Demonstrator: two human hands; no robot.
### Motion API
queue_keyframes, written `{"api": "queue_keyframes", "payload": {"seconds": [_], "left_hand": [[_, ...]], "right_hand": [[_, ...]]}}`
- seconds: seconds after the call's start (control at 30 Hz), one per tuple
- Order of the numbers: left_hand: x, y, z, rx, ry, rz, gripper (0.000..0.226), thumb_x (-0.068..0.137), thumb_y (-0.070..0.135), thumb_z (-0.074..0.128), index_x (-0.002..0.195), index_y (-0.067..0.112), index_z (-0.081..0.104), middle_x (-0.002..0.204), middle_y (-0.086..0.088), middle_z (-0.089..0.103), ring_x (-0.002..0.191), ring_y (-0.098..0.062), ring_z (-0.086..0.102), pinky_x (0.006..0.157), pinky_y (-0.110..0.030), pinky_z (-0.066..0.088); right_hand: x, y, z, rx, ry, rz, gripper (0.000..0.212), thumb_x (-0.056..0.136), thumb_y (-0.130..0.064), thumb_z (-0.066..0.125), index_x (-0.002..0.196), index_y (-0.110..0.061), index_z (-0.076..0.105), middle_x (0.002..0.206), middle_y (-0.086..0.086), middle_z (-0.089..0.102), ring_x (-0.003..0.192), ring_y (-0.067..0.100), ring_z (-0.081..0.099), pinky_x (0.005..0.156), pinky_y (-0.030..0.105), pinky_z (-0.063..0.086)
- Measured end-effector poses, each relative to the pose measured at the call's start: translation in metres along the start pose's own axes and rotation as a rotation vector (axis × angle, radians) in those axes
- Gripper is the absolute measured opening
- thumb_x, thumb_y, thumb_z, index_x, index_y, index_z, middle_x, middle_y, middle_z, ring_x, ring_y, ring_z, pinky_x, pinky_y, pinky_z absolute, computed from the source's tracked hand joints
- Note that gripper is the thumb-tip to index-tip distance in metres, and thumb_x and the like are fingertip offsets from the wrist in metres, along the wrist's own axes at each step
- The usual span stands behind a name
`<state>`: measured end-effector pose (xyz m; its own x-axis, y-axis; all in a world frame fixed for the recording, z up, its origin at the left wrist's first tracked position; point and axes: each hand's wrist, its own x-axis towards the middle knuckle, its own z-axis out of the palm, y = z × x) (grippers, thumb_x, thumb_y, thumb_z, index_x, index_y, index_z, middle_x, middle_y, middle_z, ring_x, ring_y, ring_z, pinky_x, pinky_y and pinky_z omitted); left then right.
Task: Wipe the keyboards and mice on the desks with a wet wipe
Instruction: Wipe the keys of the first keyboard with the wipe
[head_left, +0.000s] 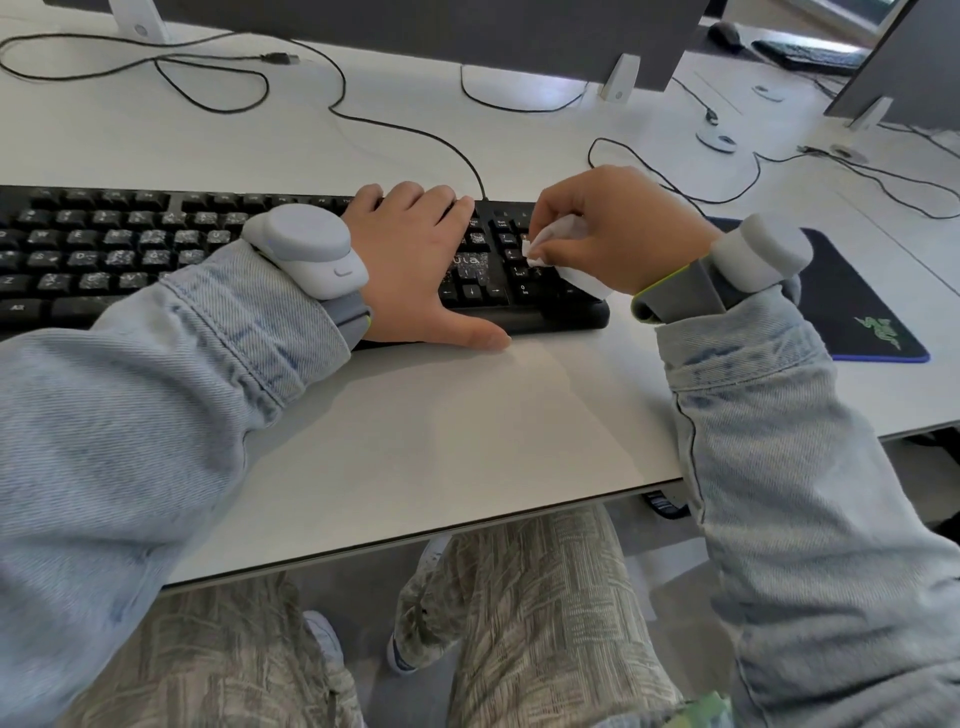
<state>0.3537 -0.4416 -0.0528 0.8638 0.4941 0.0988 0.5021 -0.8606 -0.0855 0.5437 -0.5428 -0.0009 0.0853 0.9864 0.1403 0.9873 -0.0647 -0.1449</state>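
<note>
White wet wipe (563, 249) is pinched in the right hand (618, 228) over the numpad of the black keyboard (130, 249); left hand (415, 260) lies flat, steadying it. Risk: wipe snags a keycap, or keyboard skids on the tabletop (467, 415) if that pressure eases.

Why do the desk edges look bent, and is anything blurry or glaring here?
Head view: the wide lens bows the desk edge; soft, even light, faint shadows under the left hand and right hand; pale sheen on the far desk; keyboard legends smeared; wipe washed out.
</note>
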Motion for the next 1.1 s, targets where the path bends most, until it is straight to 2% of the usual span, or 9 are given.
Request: {"api": "queue_keyframes", "payload": {"seconds": [0.1, 0.23, 0.3, 0.4, 0.5, 0.7, 0.83, 1.0, 1.1], "left_hand": [[-0.001, 0.001, 0.000, -0.003, -0.004, 0.000, 0.144, 0.048, 0.105, 0.014, 0.155, 0.010, 0.020, 0.153, -0.003, 0.033, 0.137, -0.029, 0.034, 0.115, -0.048, 0.026], [0.000, 0.000, 0.000, -0.009, -0.007, -0.002, 0.143, 0.048, 0.104, 0.015, 0.156, 0.011, 0.019, 0.155, -0.002, 0.031, 0.139, -0.029, 0.033, 0.116, -0.049, 0.025], [0.000, 0.001, 0.000, -0.004, -0.007, -0.004, 0.143, 0.048, 0.105, 0.015, 0.156, 0.011, 0.019, 0.155, -0.003, 0.031, 0.139, -0.029, 0.032, 0.116, -0.049, 0.025], [0.000, 0.001, 0.000, 0.000, -0.007, -0.002, 0.142, 0.049, 0.105, 0.016, 0.156, 0.011, 0.019, 0.155, -0.003, 0.031, 0.139, -0.029, 0.033, 0.116, -0.050, 0.026], [0.000, 0.000, 0.000, -0.005, -0.004, 0.000, 0.142, 0.049, 0.105, 0.015, 0.155, 0.011, 0.020, 0.155, -0.003, 0.032, 0.139, -0.029, 0.033, 0.115, -0.049, 0.026], [-0.001, 0.002, 0.000, -0.003, -0.011, -0.012, 0.143, 0.048, 0.104, 0.014, 0.156, 0.010, 0.019, 0.157, -0.004, 0.030, 0.140, -0.029, 0.031, 0.116, -0.049, 0.024], [0.000, 0.001, 0.000, -0.005, -0.010, -0.009, 0.144, 0.048, 0.104, 0.013, 0.156, 0.009, 0.019, 0.156, -0.003, 0.030, 0.140, -0.029, 0.031, 0.116, -0.049, 0.023], [-0.001, 0.000, 0.003, -0.007, 0.012, -0.006, 0.143, 0.048, 0.104, 0.014, 0.153, 0.008, 0.024, 0.152, -0.005, 0.035, 0.136, -0.030, 0.036, 0.114, -0.048, 0.026], [0.000, 0.000, 0.003, -0.005, 0.015, -0.008, 0.143, 0.048, 0.105, 0.014, 0.153, 0.008, 0.025, 0.152, -0.005, 0.036, 0.136, -0.030, 0.036, 0.114, -0.049, 0.027]], "right_hand": [[-0.004, 0.008, -0.003, -0.028, 0.001, 0.035, 0.009, 0.082, -0.026, 0.068, 0.089, -0.020, 0.072, 0.075, -0.007, 0.059, 0.078, 0.015, 0.054, 0.060, 0.024, 0.033], [-0.010, 0.012, -0.009, -0.054, 0.028, 0.066, 0.010, 0.084, -0.026, 0.065, 0.090, -0.020, 0.070, 0.082, -0.002, 0.063, 0.079, 0.017, 0.054, 0.062, 0.023, 0.033], [-0.013, 0.004, -0.010, -0.026, 0.096, 0.043, 0.012, 0.087, -0.024, 0.061, 0.093, -0.020, 0.070, 0.081, -0.004, 0.061, 0.074, 0.014, 0.049, 0.057, 0.018, 0.029], [-0.008, -0.017, -0.003, 0.009, 0.150, -0.010, 0.019, 0.086, -0.015, 0.055, 0.095, -0.022, 0.070, 0.079, -0.010, 0.058, 0.067, 0.009, 0.046, 0.066, 0.017, 0.029], [-0.002, -0.028, 0.010, -0.031, 0.092, -0.058, 0.027, 0.082, -0.009, 0.051, 0.096, -0.022, 0.071, 0.081, -0.007, 0.056, 0.078, 0.011, 0.046, 0.069, 0.017, 0.027], [-0.010, -0.021, 0.008, -0.034, 0.093, -0.048, 0.016, 0.085, -0.024, 0.060, 0.093, -0.020, 0.073, 0.091, -0.001, 0.067, 0.090, 0.017, 0.058, 0.074, 0.017, 0.029], [-0.016, -0.010, -0.003, -0.069, 0.079, -0.022, 0.015, 0.088, -0.021, 0.062, 0.091, -0.016, 0.075, 0.085, -0.006, 0.065, 0.082, 0.010, 0.051, 0.071, 0.012, 0.024], [-0.016, -0.004, -0.010, -0.158, 0.045, 0.032, 0.018, 0.089, -0.020, 0.059, 0.092, -0.015, 0.076, 0.090, 0.001, 0.069, 0.087, 0.018, 0.057, 0.077, 0.016, 0.027], [-0.016, -0.010, -0.009, -0.107, 0.103, 0.041, 0.017, 0.088, -0.019, 0.058, 0.096, -0.015, 0.072, 0.085, -0.004, 0.064, 0.080, 0.010, 0.051, 0.076, 0.015, 0.030]]}}
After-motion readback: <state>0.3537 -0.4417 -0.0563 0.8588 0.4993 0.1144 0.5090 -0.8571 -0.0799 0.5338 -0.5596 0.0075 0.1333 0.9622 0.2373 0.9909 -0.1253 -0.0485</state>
